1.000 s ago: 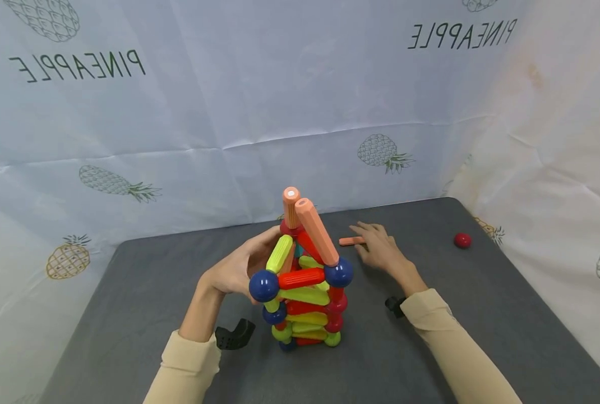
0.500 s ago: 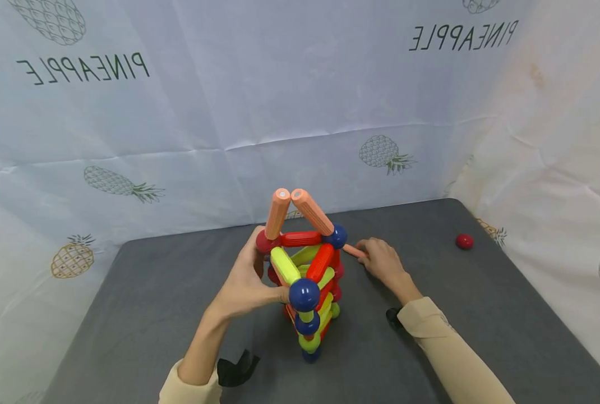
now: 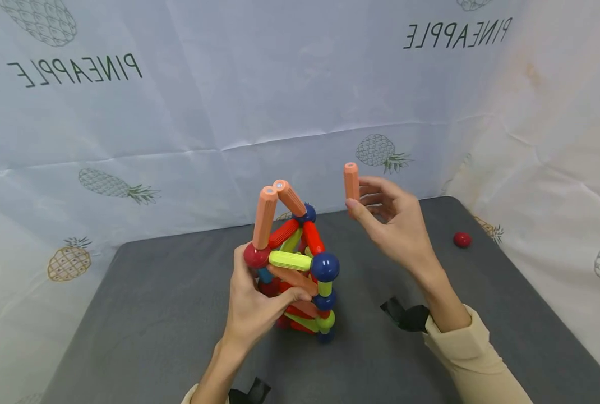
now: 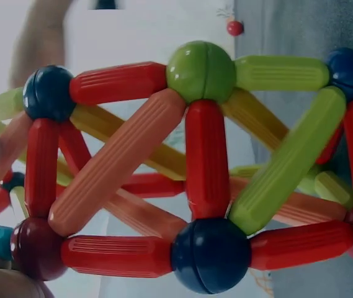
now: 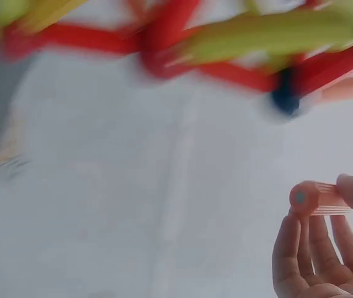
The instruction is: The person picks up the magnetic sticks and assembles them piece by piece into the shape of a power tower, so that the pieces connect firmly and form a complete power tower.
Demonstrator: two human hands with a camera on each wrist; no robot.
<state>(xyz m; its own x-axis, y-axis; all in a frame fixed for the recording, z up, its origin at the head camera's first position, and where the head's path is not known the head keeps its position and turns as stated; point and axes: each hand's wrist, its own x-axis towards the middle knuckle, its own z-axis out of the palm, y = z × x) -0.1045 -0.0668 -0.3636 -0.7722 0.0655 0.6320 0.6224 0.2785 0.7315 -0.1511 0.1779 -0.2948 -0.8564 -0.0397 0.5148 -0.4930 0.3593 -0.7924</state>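
A tower of magnetic rods and balls (image 3: 291,259) stands on the table, built from red, yellow-green, orange, blue and dark red pieces. Around its upper left side my left hand (image 3: 252,311) grips it, thumb across the near face. Two orange rods (image 3: 264,217) lean toward each other at the top, their upper ends meeting. To the right of the tower my right hand (image 3: 398,221) pinches a loose orange magnetic rod (image 3: 351,180), held upright in the air between thumb and fingers. In the right wrist view that orange rod (image 5: 319,198) shows its round end.
A single red ball (image 3: 462,240) lies on the dark grey table (image 3: 164,280) at the far right. Behind the table hangs a pale cloth (image 3: 259,95) with pineapple prints. Black straps (image 3: 406,315) hang at the wrists.
My right hand has picked up the orange rod from the table and raised it. My left hand has turned the tower, swinging its near blue-ball corner to the right.
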